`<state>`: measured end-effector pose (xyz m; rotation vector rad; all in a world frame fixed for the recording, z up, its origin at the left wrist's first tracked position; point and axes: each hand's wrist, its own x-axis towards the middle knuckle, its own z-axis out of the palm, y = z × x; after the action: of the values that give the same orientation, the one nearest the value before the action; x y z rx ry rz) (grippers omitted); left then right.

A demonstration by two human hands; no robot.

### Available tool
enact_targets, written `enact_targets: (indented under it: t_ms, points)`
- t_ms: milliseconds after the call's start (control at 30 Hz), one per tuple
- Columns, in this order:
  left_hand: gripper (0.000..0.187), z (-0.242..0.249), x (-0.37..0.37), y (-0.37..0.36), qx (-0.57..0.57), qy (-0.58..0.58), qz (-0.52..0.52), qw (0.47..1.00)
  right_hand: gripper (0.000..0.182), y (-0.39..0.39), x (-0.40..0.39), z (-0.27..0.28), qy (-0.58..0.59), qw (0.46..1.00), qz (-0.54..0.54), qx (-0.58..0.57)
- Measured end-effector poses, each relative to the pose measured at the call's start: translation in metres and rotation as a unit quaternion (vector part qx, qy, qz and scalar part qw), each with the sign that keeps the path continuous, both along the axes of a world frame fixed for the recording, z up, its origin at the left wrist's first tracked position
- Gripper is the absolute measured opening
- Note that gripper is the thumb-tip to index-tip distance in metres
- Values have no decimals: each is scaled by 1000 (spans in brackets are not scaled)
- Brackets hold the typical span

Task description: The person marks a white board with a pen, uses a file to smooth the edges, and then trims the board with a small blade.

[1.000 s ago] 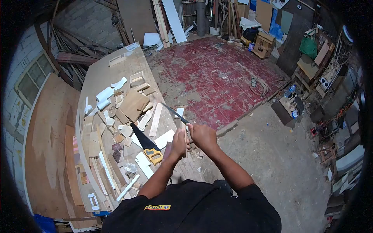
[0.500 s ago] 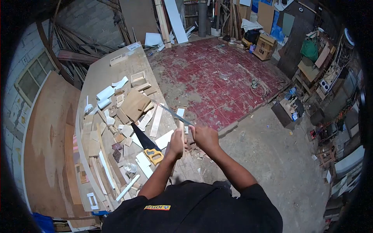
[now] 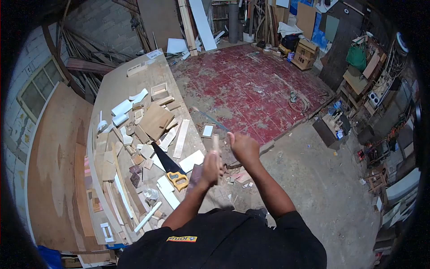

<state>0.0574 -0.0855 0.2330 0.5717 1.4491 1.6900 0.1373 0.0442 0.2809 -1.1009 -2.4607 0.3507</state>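
Note:
In my left hand (image 3: 210,169) is a small flat piece of wood (image 3: 216,143), gripped upright so that its top end sticks out above the fingers. My right hand (image 3: 244,149) is closed on one end of a long, thin grey metal tool (image 3: 215,122), which looks like a file. Its far end points forward and left, blurred by motion. A gap shows between the tool and the wood. On the table left of my left hand lies a handsaw (image 3: 168,161) with a yellow handle.
Wood offcuts, a square wooden board (image 3: 156,121), a small open box (image 3: 159,91) and white strips cover much of the worktable (image 3: 118,87). A small frame (image 3: 208,130) lies beyond my hands. Red tiled floor (image 3: 251,98) stretches ahead; a cardboard box (image 3: 305,54) stands at the back right.
My right hand has moved slightly right with the metal tool, away from the wood. My left hand and the wood have dropped slightly, and the wood now stands apart from the tool.

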Motion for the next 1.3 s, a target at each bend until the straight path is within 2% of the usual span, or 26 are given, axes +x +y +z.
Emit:
enact_targets:
  t_ms: [33, 67, 167, 500, 633, 700, 900, 967, 1000, 1067, 1100, 1167, 1200, 1233, 1300]
  points:
    - [31, 0, -15, 1, 16, -10, 40, 999, 49, 3, 6, 2, -7, 1000, -19, 2]
    - [32, -1, -29, -2, 30, -62, 37, 997, 50, 3, 13, 4, 8, 1000, -21, -5]
    - [33, 9, -44, -10, 41, -28, 50, 998, 49, -1, 25, 5, 20, 1000, -2, -13]
    - [31, 24, -31, -10, 32, -44, 38, 998, 37, -37, 32, 3, 25, 993, 60, -94]
    - [27, 23, -32, -13, 47, -22, 31, 998, 36, -30, 34, -8, 59, 991, 59, -107]
    - [26, 22, -32, -14, 52, -12, 31, 998, 33, -30, 36, -6, 97, 977, 62, -181]
    - [28, 14, -29, -12, 44, 46, 33, 997, 25, -29, 43, -20, 158, 954, 102, -234]
    - [30, 7, -27, -11, 0, 79, 33, 996, 25, -29, 47, -25, 165, 948, 104, -250]
    - [30, -9, -30, -8, -3, 78, 32, 996, 24, -29, 50, -28, 172, 943, 107, -265]
    - [37, -57, -38, -2, -56, 294, 73, 951, 25, -27, 52, -53, 197, 935, 104, -276]
    - [37, -69, -35, -3, -63, 291, 72, 952, 25, -27, 55, -65, 221, 927, 101, -285]
    - [44, -88, -23, -10, -158, 239, 48, 957, 24, -30, 62, -92, 201, 927, 91, -303]
    - [48, -91, -14, -15, -198, 269, 29, 942, 24, -30, 66, -118, 171, 930, 91, -311]
    - [48, -112, -9, -19, -206, 261, 26, 943, 23, -33, 71, -141, 141, 932, 91, -320]
    - [45, -195, -7, -22, -205, 246, -15, 947, 25, -47, 87, -173, 89, 926, 81, -358]
